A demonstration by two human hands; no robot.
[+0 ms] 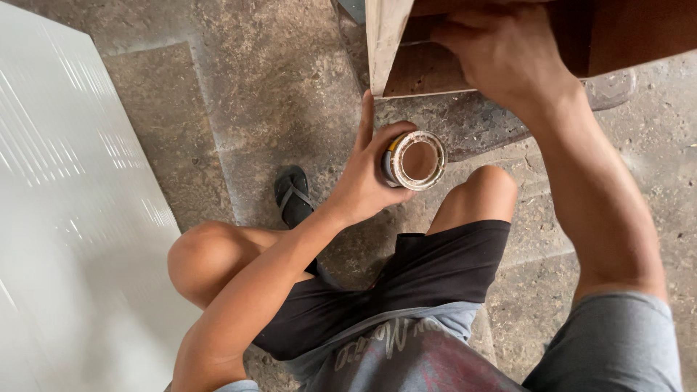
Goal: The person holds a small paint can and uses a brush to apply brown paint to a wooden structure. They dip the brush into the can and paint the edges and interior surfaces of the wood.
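My left hand (367, 174) grips a small open can (414, 160) holding brown liquid, its rim crusted white, held just above my knees. My right hand (501, 54) is up at the top of the view, fingers curled against the inside of a wooden box or cabinet piece (421, 69) with a pale edge and brown inner faces. Whether that hand holds anything small is hidden by the fingers. I am squatting, with black shorts and bare knees below the can.
A large glossy white panel (65, 218) leans along the left side. The floor is rough stained concrete (254, 94). My foot in a black sandal (292, 194) rests on it beside the can.
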